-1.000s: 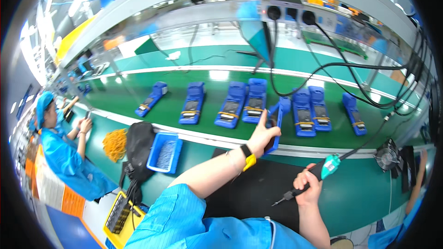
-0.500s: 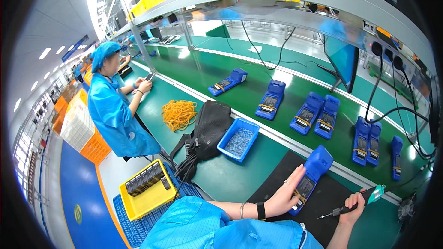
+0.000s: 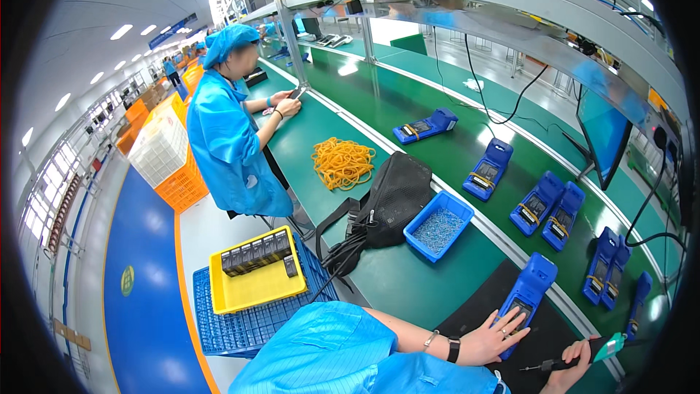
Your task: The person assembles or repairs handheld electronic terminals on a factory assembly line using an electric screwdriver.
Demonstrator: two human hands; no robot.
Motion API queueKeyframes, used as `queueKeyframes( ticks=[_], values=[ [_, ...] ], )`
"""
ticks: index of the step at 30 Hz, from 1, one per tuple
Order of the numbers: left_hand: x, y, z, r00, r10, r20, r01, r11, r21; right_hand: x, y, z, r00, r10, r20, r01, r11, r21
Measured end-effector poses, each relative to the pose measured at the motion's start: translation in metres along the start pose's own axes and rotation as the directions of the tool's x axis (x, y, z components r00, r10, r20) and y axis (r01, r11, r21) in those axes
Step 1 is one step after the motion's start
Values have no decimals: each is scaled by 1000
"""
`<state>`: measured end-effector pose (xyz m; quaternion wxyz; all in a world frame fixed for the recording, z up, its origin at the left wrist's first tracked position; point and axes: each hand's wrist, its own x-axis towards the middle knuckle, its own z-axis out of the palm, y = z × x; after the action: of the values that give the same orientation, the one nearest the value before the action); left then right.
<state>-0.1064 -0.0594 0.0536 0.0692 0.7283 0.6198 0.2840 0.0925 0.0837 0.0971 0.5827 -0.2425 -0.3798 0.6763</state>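
My left hand (image 3: 496,337) lies on the lower end of a blue handheld device (image 3: 526,294) and holds it flat on a black mat (image 3: 467,314) at the near edge of the green bench. My right hand (image 3: 567,373) grips a screwdriver with a black shaft and a teal handle (image 3: 607,348), just right of the device, its tip pointing left. Both sleeves are light blue, and a dark band sits on my left wrist.
Several more blue devices (image 3: 547,208) lie along the green conveyor (image 3: 452,146). A blue tray of small parts (image 3: 439,225), a black bag (image 3: 390,201) and a heap of orange rubber bands (image 3: 343,163) lie on the bench. A co-worker in blue (image 3: 230,138) stands at left. A yellow tray (image 3: 255,271) rests on a blue crate.
The view has swung left, down the line. My left hand brought the blue device from the conveyor edge down onto the black mat. My right hand keeps the screwdriver.
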Motion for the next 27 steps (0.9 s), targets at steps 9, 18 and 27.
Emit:
queueKeyframes(
  ticks=[9, 18, 27],
  values=[
    [12, -12, -22, 997, -12, 72, 21, 992, -126, -8, -15, 86, 968, -196, 159, 211, 974, -87],
    [14, -10, -13, 996, 50, 68, -38, 985, -170, -3, -21, 104, 922, -113, 371, 140, 989, -46],
    [20, -23, -50, 999, -37, 39, 39, 998, -57, 10, 13, 119, 922, -201, 331, 276, 941, -197]
  ],
)
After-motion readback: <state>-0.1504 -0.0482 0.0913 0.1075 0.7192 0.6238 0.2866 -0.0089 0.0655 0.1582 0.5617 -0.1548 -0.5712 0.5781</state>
